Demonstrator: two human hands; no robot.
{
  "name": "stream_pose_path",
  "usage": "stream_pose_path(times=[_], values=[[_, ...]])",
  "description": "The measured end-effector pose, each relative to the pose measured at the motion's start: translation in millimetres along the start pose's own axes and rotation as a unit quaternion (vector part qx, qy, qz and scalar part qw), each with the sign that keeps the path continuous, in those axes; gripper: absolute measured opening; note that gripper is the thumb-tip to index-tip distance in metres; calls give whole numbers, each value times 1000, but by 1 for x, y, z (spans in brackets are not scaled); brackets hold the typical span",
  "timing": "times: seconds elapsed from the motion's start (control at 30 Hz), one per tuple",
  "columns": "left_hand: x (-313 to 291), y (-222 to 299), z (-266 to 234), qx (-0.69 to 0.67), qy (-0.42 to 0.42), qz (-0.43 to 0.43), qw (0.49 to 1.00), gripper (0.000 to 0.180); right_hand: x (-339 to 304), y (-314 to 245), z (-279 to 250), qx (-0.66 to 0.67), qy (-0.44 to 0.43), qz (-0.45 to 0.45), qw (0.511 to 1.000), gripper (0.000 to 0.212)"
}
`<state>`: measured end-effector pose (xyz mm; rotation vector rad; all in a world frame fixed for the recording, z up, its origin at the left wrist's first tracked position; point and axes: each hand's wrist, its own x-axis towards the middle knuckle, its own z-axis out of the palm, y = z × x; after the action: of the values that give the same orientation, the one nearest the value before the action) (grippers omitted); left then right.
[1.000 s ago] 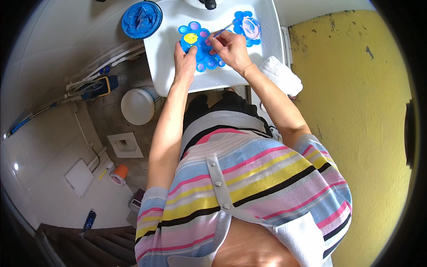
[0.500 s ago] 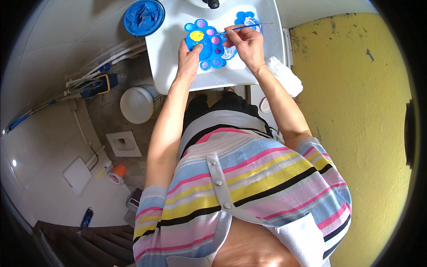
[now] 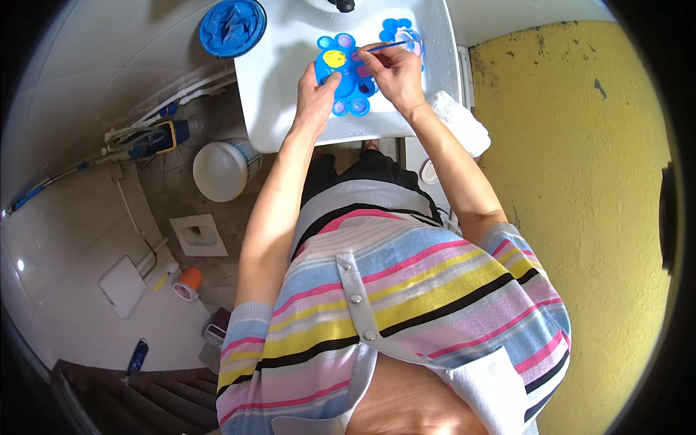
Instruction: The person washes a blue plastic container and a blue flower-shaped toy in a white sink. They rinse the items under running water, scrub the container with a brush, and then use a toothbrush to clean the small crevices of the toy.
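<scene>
A: In the head view, what does the left hand (image 3: pixel 317 93) have?
B: A blue palette (image 3: pixel 347 85), clamped at its left edge, thumb on top; most of it lies just right of that grip, over the white sink (image 3: pixel 275 109).
A: And the right hand (image 3: pixel 396 75)?
B: Pinching a thin brush (image 3: pixel 388 46) near the palette's right edge. Beyond that grip lies a second blue palette (image 3: pixel 394 30); right of the wrist, a white towel (image 3: pixel 462 127).

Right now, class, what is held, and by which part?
Left hand: a blue paint palette, by its left edge. Right hand: a paintbrush, pinched near its left end.
</scene>
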<state>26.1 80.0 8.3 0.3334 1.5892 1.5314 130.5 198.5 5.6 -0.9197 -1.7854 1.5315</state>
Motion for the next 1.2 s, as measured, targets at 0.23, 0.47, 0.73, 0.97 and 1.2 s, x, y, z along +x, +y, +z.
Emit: stream_pose_path(times=[0.23,0.47,0.73,0.97,1.2], values=[[-3,-1,-3,-7,10,-13,1000,27,1,-1,3,-4,-33,29,999,17],[-4,-4,-1,-28,20,-3,999,27,-13,-4,5,-34,-39,-77,996,12],[-6,-4,0,-42,12,-17,999,26,-15,-6,10,-102,-56,-175,978,11],[-3,-12,2,-12,11,-6,1000,28,-17,-8,9,-119,-64,-168,977,10],[-1,-13,1,7,34,-22,999,27,-14,-11,8,-202,-34,-182,962,12]])
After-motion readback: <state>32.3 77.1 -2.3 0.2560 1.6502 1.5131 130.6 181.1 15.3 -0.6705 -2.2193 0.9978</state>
